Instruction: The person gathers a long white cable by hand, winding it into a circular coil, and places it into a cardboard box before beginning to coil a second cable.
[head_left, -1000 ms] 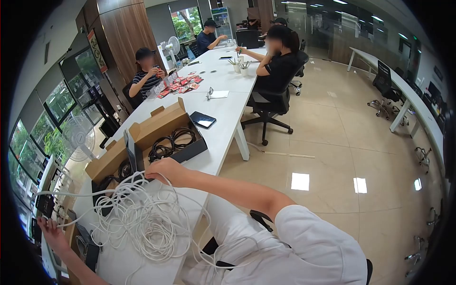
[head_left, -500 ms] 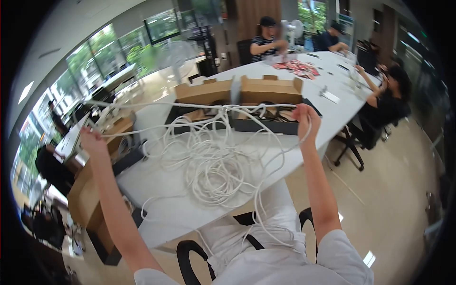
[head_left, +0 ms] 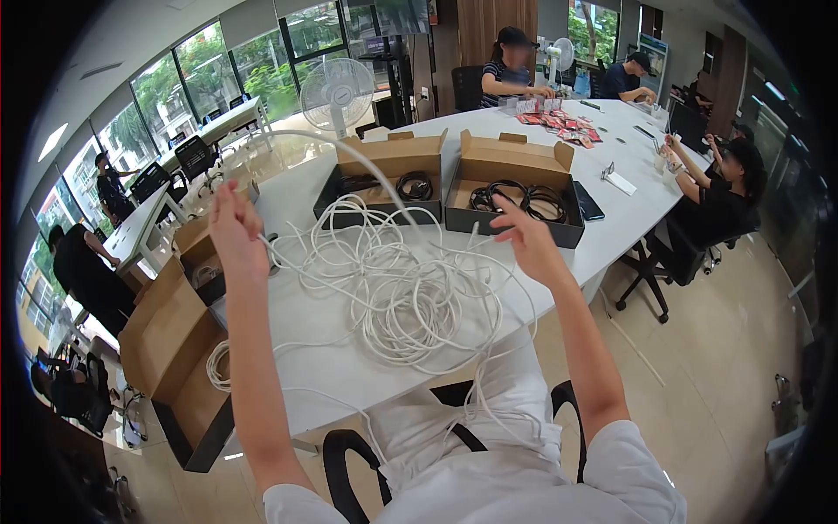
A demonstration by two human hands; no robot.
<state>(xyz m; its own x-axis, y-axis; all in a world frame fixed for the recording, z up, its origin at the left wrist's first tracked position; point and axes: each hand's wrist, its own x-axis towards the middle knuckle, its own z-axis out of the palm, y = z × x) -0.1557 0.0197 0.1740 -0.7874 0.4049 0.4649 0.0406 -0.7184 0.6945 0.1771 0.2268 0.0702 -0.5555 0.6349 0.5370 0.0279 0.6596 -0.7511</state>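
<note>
A large tangle of white cable [head_left: 410,319] lies in loose coils on the white table in front of me, some strands hanging over the edge onto my lap. My left hand [head_left: 237,234] is raised at the left of the tangle, fingers curled round a strand of the cable. One thick loop arcs through the air from above that hand toward the pile. On the other side, my right hand [head_left: 531,244] hovers with fingers spread and holds nothing, near an open cardboard box [head_left: 515,196] with coiled black cables inside.
Another open box [head_left: 380,175] holds black cables. At the left, an open box [head_left: 188,393] has a white coil at its edge. A phone [head_left: 587,201] lies beside the right box. Several people sit around the table, near red packets [head_left: 559,122]. A fan [head_left: 336,96] stands behind.
My right hand has let go of the cable and moved inward and down with fingers opened. My left hand has moved right. The stretched strands have slackened, and one now arcs in the air.
</note>
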